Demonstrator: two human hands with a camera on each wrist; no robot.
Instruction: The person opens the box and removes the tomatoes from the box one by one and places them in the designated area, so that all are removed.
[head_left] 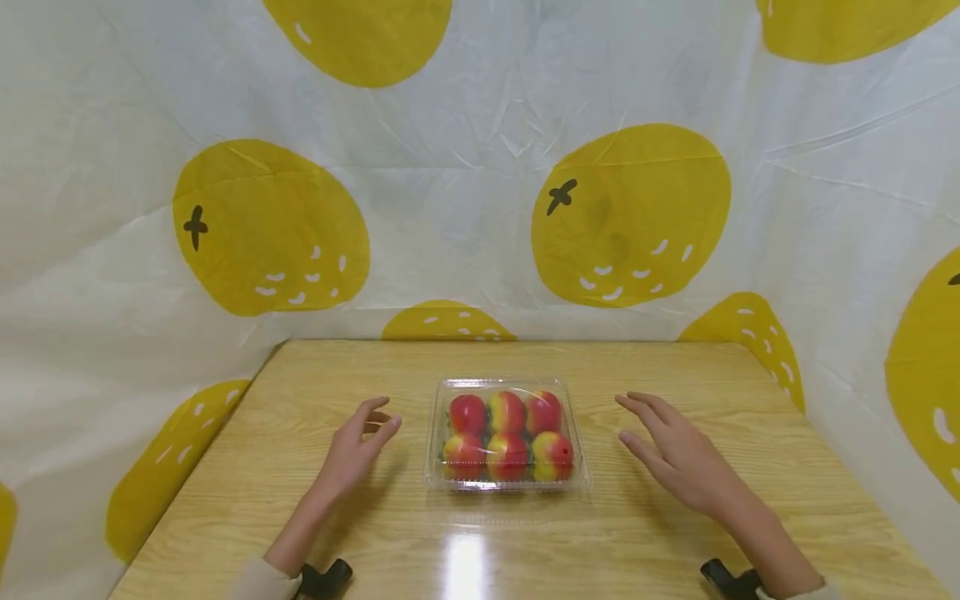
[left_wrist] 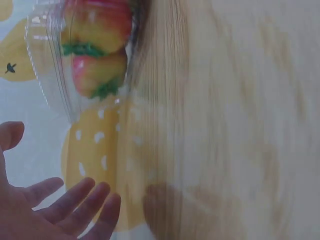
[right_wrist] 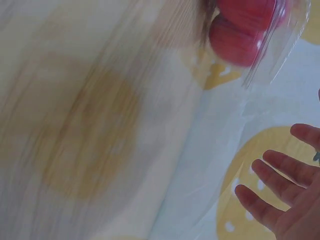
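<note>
A clear plastic clamshell box with its lid down sits in the middle of the table. Inside it, in two rows, lie several red-and-yellow fruits; green leafy bits show beside the fruits in the left wrist view. To the box's left, my left hand hovers over the table, thumb and fingers spread apart and holding nothing. My right hand is held in the air on the other side, fingers extended toward the box. A gap separates each hand from the box.
The light wooden table has a glossy top that reflects light near its front. A white sheet printed with large yellow fruits hangs behind the table and along both sides. A black strap with a camera is on the left wrist.
</note>
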